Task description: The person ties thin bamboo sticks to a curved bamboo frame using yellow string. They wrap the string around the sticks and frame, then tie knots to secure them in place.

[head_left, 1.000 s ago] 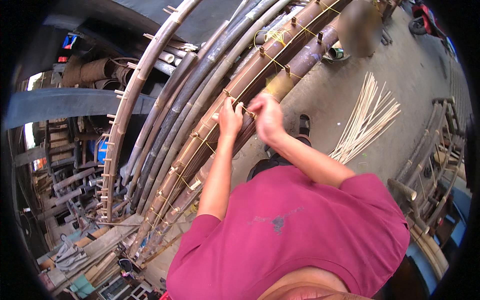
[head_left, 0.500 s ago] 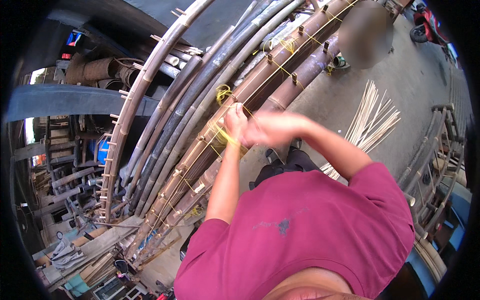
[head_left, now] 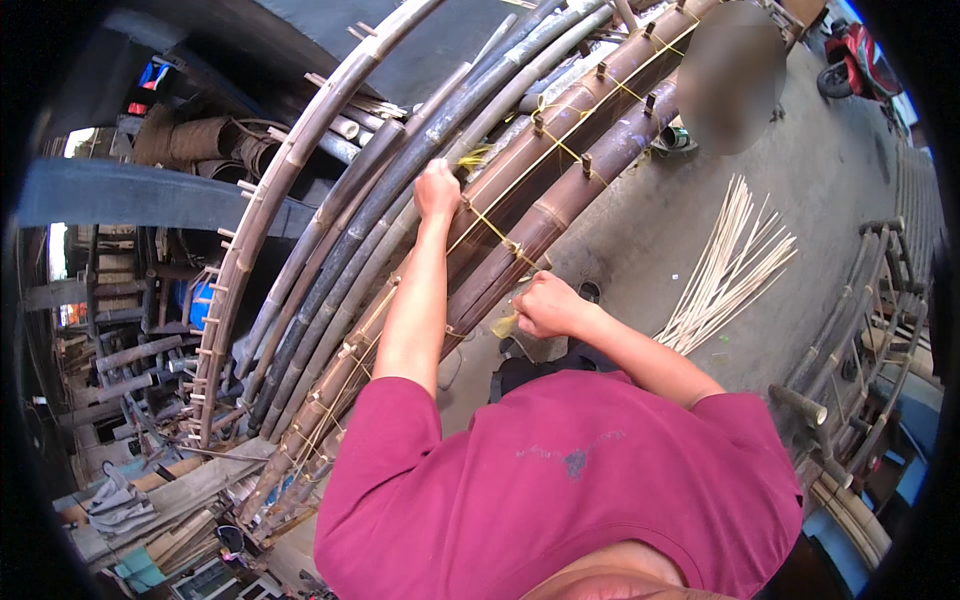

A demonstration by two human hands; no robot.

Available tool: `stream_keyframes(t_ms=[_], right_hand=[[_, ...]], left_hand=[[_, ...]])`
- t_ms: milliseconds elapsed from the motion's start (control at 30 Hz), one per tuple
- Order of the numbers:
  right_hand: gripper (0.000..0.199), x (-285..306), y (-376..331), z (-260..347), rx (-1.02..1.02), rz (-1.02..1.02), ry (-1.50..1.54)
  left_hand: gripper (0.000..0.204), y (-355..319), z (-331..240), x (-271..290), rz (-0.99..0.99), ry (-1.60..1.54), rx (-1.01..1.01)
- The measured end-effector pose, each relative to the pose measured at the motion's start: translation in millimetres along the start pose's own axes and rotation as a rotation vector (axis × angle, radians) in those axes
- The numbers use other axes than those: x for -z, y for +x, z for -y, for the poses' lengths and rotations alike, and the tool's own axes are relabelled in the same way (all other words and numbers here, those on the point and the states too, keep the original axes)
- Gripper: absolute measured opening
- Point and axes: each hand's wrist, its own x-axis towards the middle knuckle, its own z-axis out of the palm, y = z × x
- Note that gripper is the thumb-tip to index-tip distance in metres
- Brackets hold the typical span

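Observation:
Two thick brown bamboo poles run side by side in front of me; the near bamboo pole and the far bamboo pole carry short dark pegs and yellow twine. My left hand is closed on the twine just beyond the far pole, a loose yellow tuft showing beside it. On the near side, my right hand is closed on the other part, with a loose bunch hanging below the fist. Between the hands the twine crosses both poles, with a knot on the near one.
Several grey bamboo poles lie beyond the lashed pair. A curved pegged bamboo pole stands at the left. Pale thin sticks lie on the concrete floor at right, near a bamboo frame. A blurred round shape covers the upper right; a red motorbike stands behind.
My hands were close together over the poles and have parted. The left has moved up and away to the far side, the right down toward me, drawing the twine across the poles.

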Motion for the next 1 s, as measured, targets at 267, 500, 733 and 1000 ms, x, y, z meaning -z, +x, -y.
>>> stream_keyframes(t_ms=[267,500,733,1000], right_hand=[[0.029,-78,25,97,-0.338,0.208,1.368],[0.043,-107,109,179,-0.853,-0.922,1.823],[0.033,-93,79,123,-0.784,-1.181,1.997],[0.057,20,202,150,-0.079,-0.010,0.183]], left_hand=[[0.039,-115,75,156,0.194,0.141,0.076],[0.033,-203,85,128,0.228,0.009,0.040],[0.029,-200,95,124,0.121,-0.006,-0.001],[0.037,-201,118,103,-0.058,-0.069,-0.108]])
